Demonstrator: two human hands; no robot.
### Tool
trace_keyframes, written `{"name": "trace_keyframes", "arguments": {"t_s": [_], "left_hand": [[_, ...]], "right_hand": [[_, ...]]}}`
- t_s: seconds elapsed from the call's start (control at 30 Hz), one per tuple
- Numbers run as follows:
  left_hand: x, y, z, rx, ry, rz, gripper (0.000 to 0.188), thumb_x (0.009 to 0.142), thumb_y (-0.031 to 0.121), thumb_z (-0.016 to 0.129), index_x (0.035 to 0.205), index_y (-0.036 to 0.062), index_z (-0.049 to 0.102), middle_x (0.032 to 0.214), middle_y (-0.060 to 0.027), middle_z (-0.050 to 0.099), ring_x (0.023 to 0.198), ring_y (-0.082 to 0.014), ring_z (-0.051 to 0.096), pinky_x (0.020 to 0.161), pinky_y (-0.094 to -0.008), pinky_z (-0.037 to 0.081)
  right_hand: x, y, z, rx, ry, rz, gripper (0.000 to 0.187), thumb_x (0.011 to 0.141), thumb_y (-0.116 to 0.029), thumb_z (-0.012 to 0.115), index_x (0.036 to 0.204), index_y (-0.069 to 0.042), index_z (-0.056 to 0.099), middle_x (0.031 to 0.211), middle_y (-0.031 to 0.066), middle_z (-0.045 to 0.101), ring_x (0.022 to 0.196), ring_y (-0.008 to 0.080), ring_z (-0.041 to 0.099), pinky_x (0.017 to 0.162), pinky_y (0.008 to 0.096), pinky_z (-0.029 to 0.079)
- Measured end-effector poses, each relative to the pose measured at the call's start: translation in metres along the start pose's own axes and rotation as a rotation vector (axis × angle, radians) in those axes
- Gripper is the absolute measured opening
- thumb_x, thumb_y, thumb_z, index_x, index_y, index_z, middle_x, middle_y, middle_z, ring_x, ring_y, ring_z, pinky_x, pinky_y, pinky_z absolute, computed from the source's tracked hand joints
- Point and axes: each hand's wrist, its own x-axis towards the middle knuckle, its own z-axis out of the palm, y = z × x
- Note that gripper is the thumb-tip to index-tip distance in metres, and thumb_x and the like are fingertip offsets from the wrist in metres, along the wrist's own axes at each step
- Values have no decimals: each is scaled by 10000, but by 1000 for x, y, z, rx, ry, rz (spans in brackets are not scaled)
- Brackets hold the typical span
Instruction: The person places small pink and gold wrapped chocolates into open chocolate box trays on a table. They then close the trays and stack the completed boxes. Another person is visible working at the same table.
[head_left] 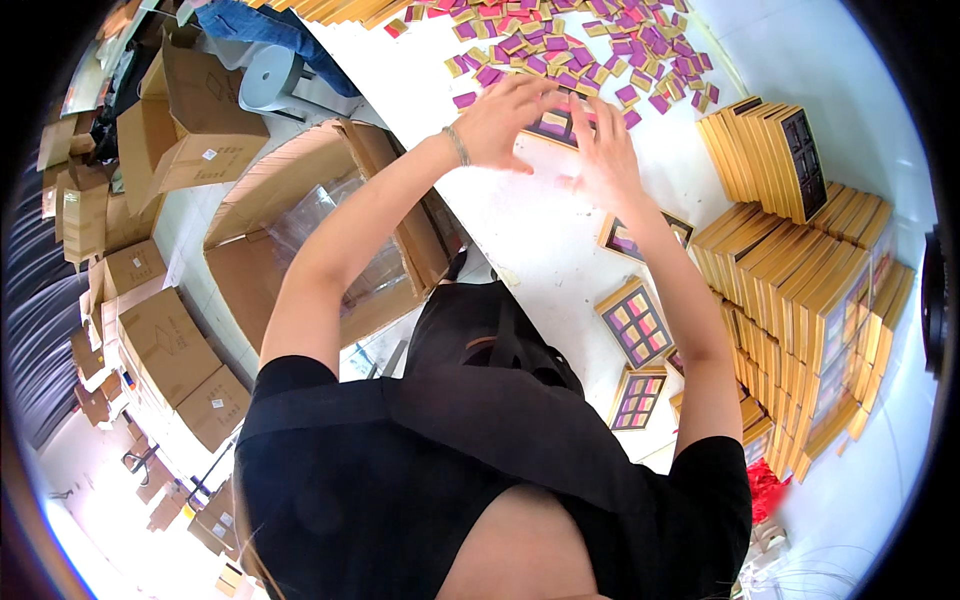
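Note:
A black compartment tray with a gold edge (pixel 552 127) lies on the white table (pixel 520 215), partly covered by my hands. My left hand (pixel 500 122) reaches over its left side with the fingers stretched out. Over its right side is my right hand (pixel 607 165), fingers apart and pointing away from me. I see nothing held in either hand, though some fingertips overlap the tray and are hard to read. Just beyond lies a wide scatter of small purple, red and gold rectangular pieces (pixel 560 48).
Nearer trays filled with coloured pieces (pixel 638 325) lie beside my right forearm. Tall stacks of gold-edged trays (pixel 790 270) line the right side, one bundle (pixel 765 160) on top. An open carton (pixel 240 270) with clear plastic stands left, near a grey stool (pixel 272 78).

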Motion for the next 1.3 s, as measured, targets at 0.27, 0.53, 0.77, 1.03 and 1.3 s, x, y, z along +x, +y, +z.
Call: {"name": "trace_keyframes", "arguments": {"t_s": [0.27,0.53,0.77,1.03,1.3], "left_hand": [[3,-91,86,-647,364,-1147,429,913,399,558,996,-8,665,833,-63,680,740,-148,639,670,-287,525],[17,-62,85,-421,368,-1184,299,863,309,590,896,47,731,726,-83,669,666,-196,631,679,-320,505],[6,-63,90,-899,322,-950,271,886,161,620,1092,-15,632,941,-81,685,846,-164,665,734,-313,537],[11,106,135,-1554,272,-981,350,842,85,701,1140,-47,576,1018,-85,653,884,-143,613,808,-277,503],[21,136,200,-1241,102,-733,446,886,175,652,1264,-7,501,1066,-62,625,864,-121,587,710,-265,497]], "right_hand": [[35,48,55,76,-59,35,1240,515,-348,903,1484,-129,161,1419,221,277,1326,428,273,1097,482,322],[49,58,67,-85,-164,27,1184,544,-368,880,1482,-156,190,1428,208,299,1318,405,305,1060,501,367],[17,29,44,-144,-39,130,1054,582,-347,838,1448,-140,274,1366,203,376,1237,385,396,926,513,413],[-173,32,-11,225,330,513,1086,579,-336,853,1468,-96,277,1485,201,234,1354,430,238,1086,516,271],[-213,53,61,781,572,1315,610,815,-460,622,1163,37,564,1013,248,643,959,392,610,865,436,469]]}}
